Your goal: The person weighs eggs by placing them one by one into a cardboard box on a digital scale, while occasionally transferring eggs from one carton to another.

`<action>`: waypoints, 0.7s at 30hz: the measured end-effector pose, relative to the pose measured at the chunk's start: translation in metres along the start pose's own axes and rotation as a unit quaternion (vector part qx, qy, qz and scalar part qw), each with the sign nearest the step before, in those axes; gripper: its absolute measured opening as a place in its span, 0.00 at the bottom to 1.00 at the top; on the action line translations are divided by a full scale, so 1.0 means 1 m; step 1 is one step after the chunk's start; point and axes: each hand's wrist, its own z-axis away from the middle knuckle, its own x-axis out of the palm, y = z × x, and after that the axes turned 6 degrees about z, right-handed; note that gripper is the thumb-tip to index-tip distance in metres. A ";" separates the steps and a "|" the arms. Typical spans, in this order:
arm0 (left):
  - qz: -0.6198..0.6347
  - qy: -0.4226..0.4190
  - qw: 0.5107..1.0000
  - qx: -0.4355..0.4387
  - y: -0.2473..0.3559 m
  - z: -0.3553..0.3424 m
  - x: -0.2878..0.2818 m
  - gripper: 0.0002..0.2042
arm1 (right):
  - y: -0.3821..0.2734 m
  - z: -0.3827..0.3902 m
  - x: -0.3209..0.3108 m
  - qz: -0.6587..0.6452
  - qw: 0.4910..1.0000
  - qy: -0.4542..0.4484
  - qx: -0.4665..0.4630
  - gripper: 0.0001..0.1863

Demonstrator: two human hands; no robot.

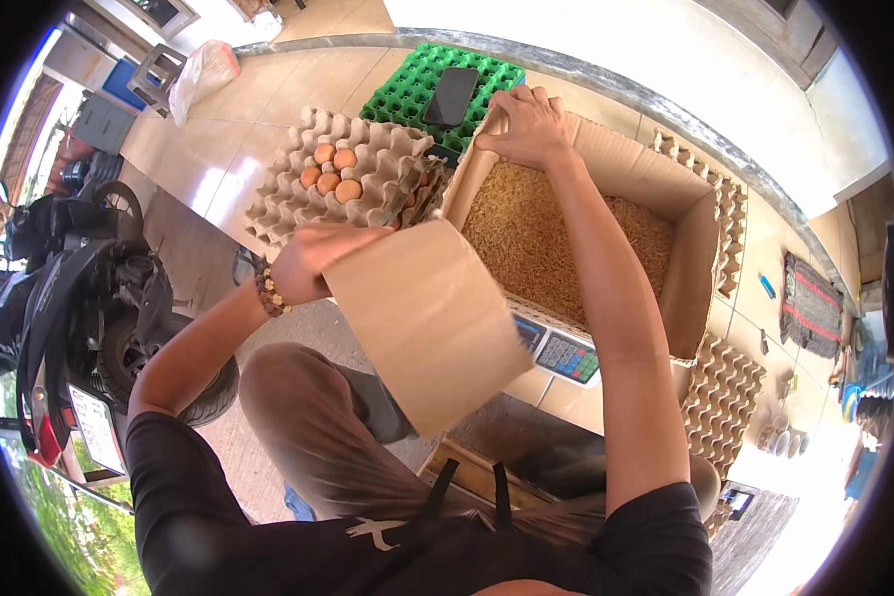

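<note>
My left hand (313, 260) is closed on the upper left edge of a flat piece of brown cardboard (427, 323). The piece hangs slanted over my knee, close to the near left corner of an open cardboard box (693, 283); I cannot tell whether it is joined to the box. Rice husks or a similar loose brown filling (521, 233) cover the inside of the box. Over the box's far left rim curl the fingers of my right hand (531, 127), with that forearm reaching across the opening. A digital scale (566, 356) with a keypad shows at the box's near side.
Left of the box, stacked pulp egg trays (293, 189) hold several brown eggs (346, 190) on top. Behind them a phone (453, 96) lies on green plastic egg trays (397, 84). More pulp trays (722, 392) lie right. A motorbike (99, 298) stands left.
</note>
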 end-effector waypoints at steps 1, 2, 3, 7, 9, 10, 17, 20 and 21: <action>0.037 0.004 0.995 -0.089 0.003 0.014 0.002 0.11 | -0.002 0.001 0.002 -0.001 1.000 0.002 -0.002 0.36; 0.070 0.008 0.981 -0.178 0.010 0.027 0.005 0.12 | -0.005 0.000 0.005 -0.005 1.000 0.006 -0.006 0.36; -0.012 0.112 0.980 -0.165 0.024 0.034 0.020 0.15 | -0.007 0.001 0.007 -0.005 1.000 0.014 -0.008 0.36; -0.188 0.078 0.979 0.014 0.031 0.053 -0.016 0.14 | -0.005 0.007 0.003 -0.003 1.000 0.003 -0.006 0.35; -0.138 0.187 0.959 -0.163 0.042 0.068 -0.040 0.13 | -0.007 0.003 -0.005 -0.004 1.000 -0.003 -0.009 0.35; -0.107 0.258 0.928 -0.248 0.054 0.076 -0.048 0.13 | -0.008 0.002 -0.003 -0.004 1.000 0.001 -0.007 0.35; 0.138 0.528 0.744 -0.385 0.072 0.212 0.018 0.19 | -0.010 0.012 -0.004 0.048 0.999 -0.003 0.019 0.45; 0.224 0.432 0.731 -0.478 0.075 0.302 0.083 0.12 | -0.009 0.018 -0.017 0.073 0.996 0.054 0.012 0.49; 0.256 0.398 0.707 -0.525 0.078 0.332 0.113 0.13 | -0.012 0.025 -0.029 0.055 0.995 0.077 0.012 0.48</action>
